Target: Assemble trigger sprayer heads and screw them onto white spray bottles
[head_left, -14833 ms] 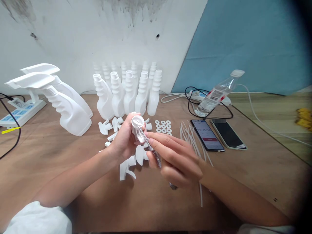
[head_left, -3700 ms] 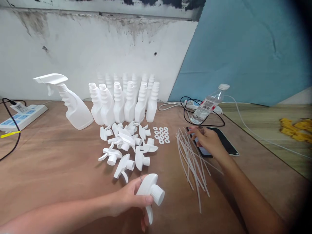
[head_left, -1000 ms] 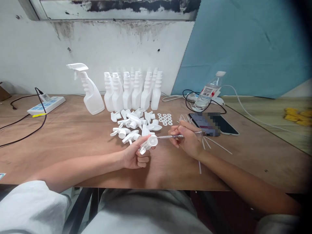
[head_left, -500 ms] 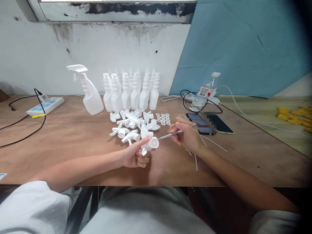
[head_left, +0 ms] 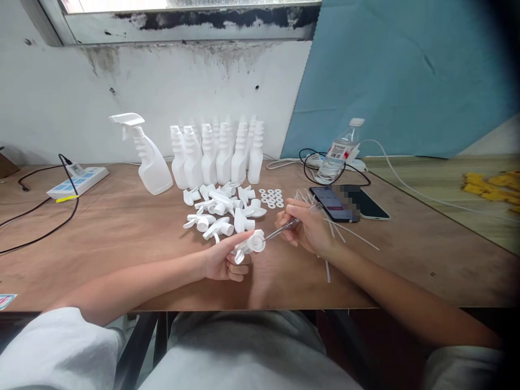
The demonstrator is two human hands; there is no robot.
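Closed around a white trigger spray head point(head_left: 242, 249), my left hand point(head_left: 227, 261) keeps its round collar turned up and to the right. A ring shows inside the collar. My right hand point(head_left: 304, 225) grips slim metal tweezers point(head_left: 280, 230), whose tip meets the collar's right rim; whether it touches inside I cannot tell. Just beyond my left hand lies a loose pile of white spray heads point(head_left: 221, 203). Flat white ring washers point(head_left: 271, 197) lie in a group right of the pile. Thin white tubes point(head_left: 357, 236) are spread beneath and beside my right hand.
White bottles point(head_left: 209, 157) stand in rows by the wall, with an assembled spray bottle point(head_left: 154, 165) to their left. A water bottle point(head_left: 337, 154), cables and two phones point(head_left: 331, 203) occupy the right side. At the left is a power strip point(head_left: 79, 181) with black cords.
The tweezers' tip has dipped slightly at the collar, and my right hand has shifted a little left. The collar now faces more toward me, showing the ring inside. The view has tilted slightly.
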